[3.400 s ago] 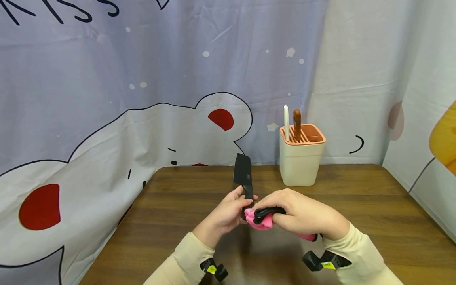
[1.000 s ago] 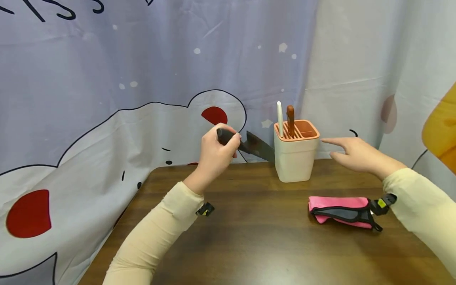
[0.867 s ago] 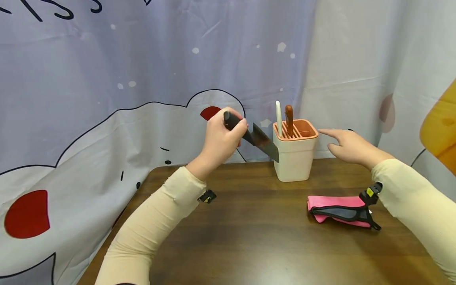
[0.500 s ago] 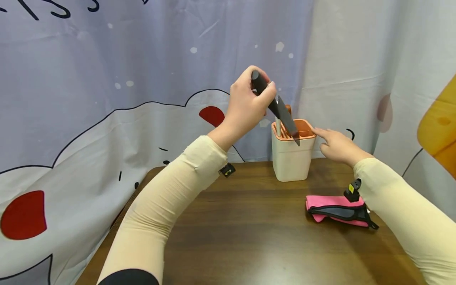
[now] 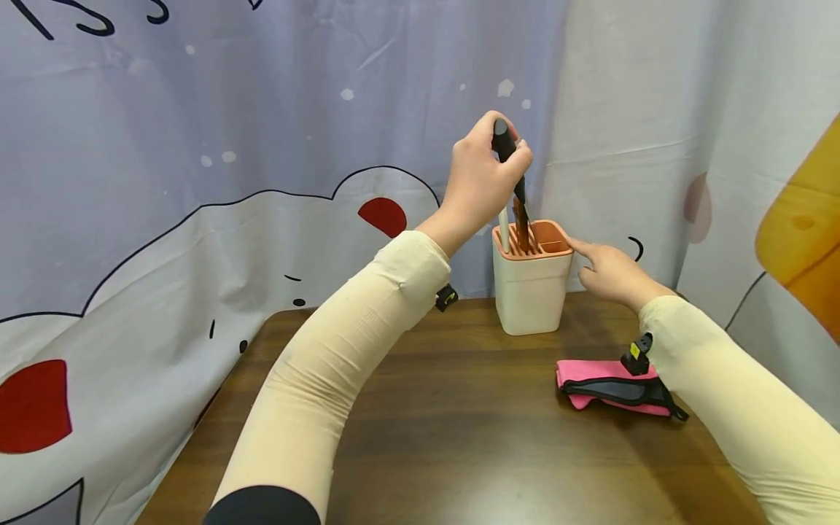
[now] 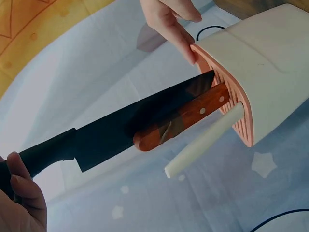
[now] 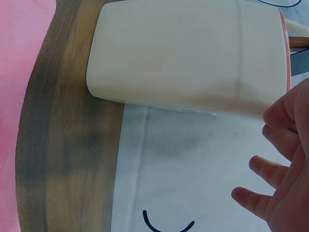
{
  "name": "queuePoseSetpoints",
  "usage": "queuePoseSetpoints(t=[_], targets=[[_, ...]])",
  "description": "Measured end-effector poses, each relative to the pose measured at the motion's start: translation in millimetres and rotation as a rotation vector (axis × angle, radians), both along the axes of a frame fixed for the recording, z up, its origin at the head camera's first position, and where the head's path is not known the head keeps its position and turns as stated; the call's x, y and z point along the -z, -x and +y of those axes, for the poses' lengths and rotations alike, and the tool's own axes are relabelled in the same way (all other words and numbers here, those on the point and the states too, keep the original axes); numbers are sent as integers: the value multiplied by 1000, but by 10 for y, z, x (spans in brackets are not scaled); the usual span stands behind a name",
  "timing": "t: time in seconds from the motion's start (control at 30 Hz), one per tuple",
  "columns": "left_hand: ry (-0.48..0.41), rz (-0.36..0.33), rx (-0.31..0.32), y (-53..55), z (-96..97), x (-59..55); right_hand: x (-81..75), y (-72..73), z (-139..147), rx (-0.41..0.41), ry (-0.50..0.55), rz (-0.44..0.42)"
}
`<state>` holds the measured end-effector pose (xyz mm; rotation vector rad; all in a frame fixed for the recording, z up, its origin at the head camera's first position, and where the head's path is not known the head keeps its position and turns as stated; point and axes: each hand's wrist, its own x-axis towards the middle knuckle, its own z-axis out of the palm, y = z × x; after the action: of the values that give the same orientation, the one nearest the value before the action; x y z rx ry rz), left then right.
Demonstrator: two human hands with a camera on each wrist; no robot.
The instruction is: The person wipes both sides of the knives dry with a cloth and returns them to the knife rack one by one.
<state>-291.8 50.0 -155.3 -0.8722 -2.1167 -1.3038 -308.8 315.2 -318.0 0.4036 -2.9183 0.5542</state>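
My left hand (image 5: 482, 171) grips the black handle of a kitchen knife (image 6: 111, 137) above the knife holder (image 5: 531, 299). The blade points down, and its tip is at the slots in the holder's orange top; how far in it reaches is unclear. Beside the blade, a brown-handled knife (image 6: 193, 115) and a white-handled utensil (image 6: 205, 140) stand in the slots. With an extended finger, my right hand (image 5: 613, 273) touches the holder's right rim, its other fingers loosely bent and holding nothing.
A folded pink cloth with a black-and-grey strap (image 5: 617, 390) lies on the wooden table (image 5: 459, 423), under my right forearm. A printed curtain (image 5: 295, 95) hangs right behind the table's back edge.
My right hand has left the pink cloth on the table and reached the holder's rim. My left hand has raised the knife, carried it right, and tilted it point-down over the slots.
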Motion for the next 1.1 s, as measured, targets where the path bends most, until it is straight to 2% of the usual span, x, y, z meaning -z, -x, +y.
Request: queuePoseSetpoints(t=[0.2,0.33,0.63,0.97,1.1], targets=[[49,-31,-17,63,119,-22,6,-15,-10,33,14,15],[87,-63,-19,130,221,32,26,-33,-20,61,49,9],[218,-80,-44,264,478,365,74,-43,-92,60,82,4],[372,-125,-178,452,582,773,88,-19,-177,41,64,13],[411,-160,-186,477,615,890,99,-32,-181,44,63,18]])
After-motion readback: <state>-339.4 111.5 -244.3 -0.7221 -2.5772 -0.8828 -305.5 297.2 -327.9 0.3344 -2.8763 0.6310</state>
